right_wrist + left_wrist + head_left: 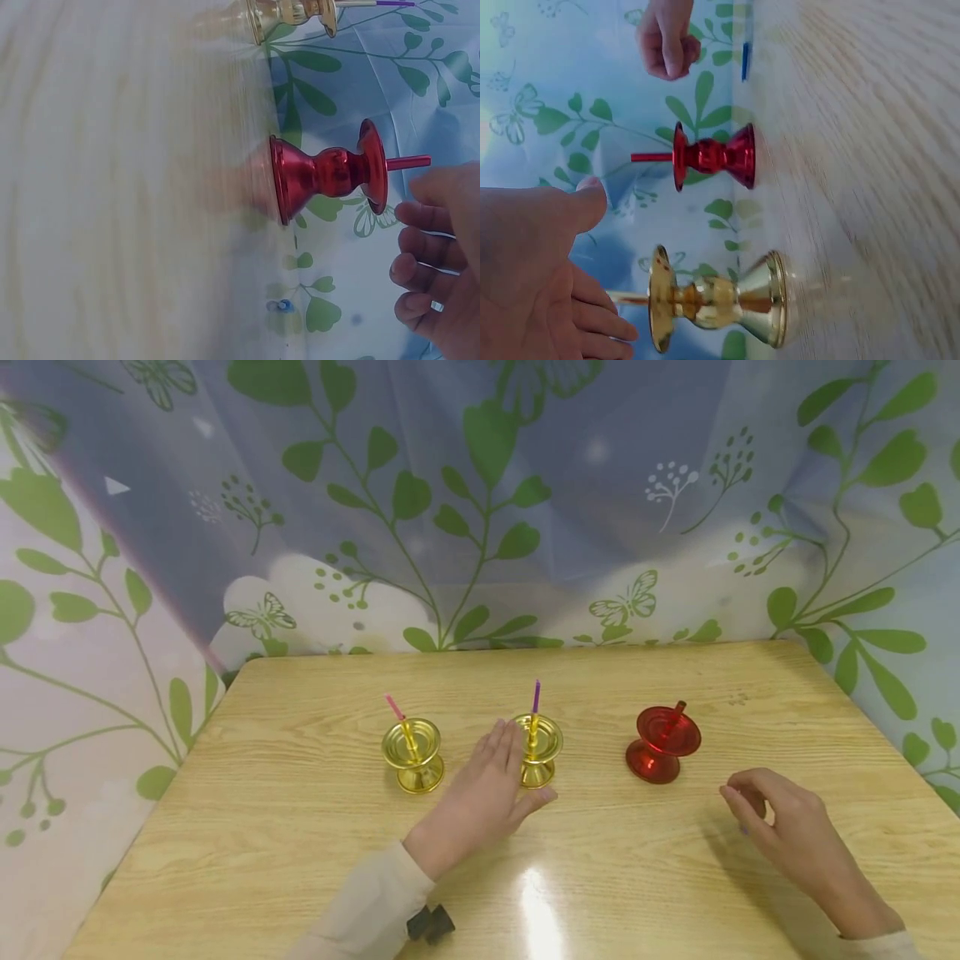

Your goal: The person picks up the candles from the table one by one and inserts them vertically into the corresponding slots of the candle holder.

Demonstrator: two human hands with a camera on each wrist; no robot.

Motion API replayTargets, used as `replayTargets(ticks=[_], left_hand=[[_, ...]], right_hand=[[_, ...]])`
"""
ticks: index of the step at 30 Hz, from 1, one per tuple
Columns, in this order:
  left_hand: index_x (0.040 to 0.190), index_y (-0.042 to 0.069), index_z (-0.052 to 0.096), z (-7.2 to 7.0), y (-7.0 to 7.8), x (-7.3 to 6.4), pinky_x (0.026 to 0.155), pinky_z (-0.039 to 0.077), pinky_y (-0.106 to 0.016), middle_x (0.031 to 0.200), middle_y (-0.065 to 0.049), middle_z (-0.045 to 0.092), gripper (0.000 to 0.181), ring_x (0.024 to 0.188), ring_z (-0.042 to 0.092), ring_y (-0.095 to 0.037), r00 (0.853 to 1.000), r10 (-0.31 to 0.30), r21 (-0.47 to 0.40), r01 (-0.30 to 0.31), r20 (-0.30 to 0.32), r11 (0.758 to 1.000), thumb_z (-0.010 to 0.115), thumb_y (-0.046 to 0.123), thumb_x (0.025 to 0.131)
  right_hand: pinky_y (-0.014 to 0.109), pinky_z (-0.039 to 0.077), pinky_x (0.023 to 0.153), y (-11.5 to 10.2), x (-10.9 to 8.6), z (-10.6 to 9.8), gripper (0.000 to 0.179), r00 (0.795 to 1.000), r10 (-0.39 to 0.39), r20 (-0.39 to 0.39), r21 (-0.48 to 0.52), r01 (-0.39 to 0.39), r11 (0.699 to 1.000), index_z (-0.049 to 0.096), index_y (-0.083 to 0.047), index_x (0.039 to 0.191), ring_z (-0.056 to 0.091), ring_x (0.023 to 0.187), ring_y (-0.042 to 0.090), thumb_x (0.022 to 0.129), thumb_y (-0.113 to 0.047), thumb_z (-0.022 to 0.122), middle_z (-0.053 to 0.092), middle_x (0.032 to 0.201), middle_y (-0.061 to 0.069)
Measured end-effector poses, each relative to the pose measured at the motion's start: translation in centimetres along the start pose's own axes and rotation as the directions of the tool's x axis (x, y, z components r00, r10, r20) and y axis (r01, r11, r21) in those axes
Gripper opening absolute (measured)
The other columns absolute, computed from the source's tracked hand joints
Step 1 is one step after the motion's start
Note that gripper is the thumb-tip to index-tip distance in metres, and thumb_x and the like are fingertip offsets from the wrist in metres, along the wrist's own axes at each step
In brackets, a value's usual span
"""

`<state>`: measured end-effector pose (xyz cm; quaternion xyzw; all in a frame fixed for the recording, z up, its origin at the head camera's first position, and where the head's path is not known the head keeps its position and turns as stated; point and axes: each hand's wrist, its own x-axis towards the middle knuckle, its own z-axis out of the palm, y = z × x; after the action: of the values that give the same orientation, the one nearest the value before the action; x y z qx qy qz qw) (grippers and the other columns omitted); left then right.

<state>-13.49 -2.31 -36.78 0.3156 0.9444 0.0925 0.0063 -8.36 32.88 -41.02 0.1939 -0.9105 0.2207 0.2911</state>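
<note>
My left hand [480,789], fingers straight, is beside the gold candle holder [538,770] that bears a purple candle [536,697]; whether it touches is unclear. To its left, another gold holder [421,775] carries a pink candle [395,707], which leans. A red candle holder [654,762] with a bare red tube [679,709] stands on the right. My right hand [795,827] hovers right of it, fingers loosely curled around nothing. In the left wrist view a slim blue stick [745,61] lies on the table beneath that hand; the head view mostly hides it.
The wooden table [637,868] reflects a bright light near its front. Behind it hangs a leaf-patterned cloth [585,527], which also closes off both sides. A black strap piece [431,925] shows under the left sleeve [375,893].
</note>
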Motion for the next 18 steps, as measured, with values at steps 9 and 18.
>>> replayTargets(ticks=[9, 18], left_hand=[[0.148, -0.011, 0.021, 0.0, 1.7, -0.5, 0.115, 0.022, -0.044, 0.152, -0.029, 0.022, 0.082, 0.143, 0.02, -0.037, 0.999, 0.042, 0.063, -0.043, 0.016, 0.997, 0.033, 0.055, 0.1], [0.146, -0.011, 0.029, -0.1, 3.1, -0.3, 0.115, 0.022, -0.042, 0.151, -0.027, 0.029, 0.078, 0.142, 0.024, -0.037, 0.992, 0.124, 0.083, -0.124, -0.006, 0.989, 0.034, 0.053, 0.101]], right_hand=[[0.011, 0.036, 0.054, 0.5, -0.2, -0.5, 0.004, 0.997, 0.075, 0.034, -0.031, -0.074, 0.997, 0.064, 0.0, 0.093, 0.042, 0.065, -0.002, 0.089, -0.001, 0.066, 0.055, 0.072, -0.008], [0.018, 0.046, 0.053, 1.4, -0.1, -1.0, 0.005, 0.983, 0.158, 0.094, -0.049, -0.154, 0.987, 0.059, -0.001, 0.093, 0.05, 0.066, -0.002, 0.095, -0.006, 0.061, 0.065, 0.079, 0.005]])
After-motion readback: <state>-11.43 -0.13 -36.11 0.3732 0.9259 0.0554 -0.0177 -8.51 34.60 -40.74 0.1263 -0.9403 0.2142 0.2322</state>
